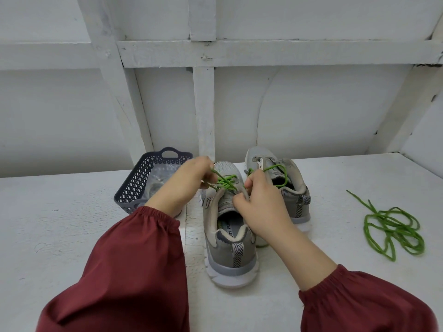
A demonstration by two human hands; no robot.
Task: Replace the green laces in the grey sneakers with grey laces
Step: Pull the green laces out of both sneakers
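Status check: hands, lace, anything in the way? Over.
Left hand, right hand both pinch green lace. Lace threaded in near sneaker. Loose lace on table, clear of hands.

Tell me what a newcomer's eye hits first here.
The left hand and right hand, in dark red sleeves, pinch the bright green cord lace on the nearer grey mesh sneaker at centre. A loose green cord lace lies tangled on the white tabletop to the right; a dark perforated plastic basket sits at the left.
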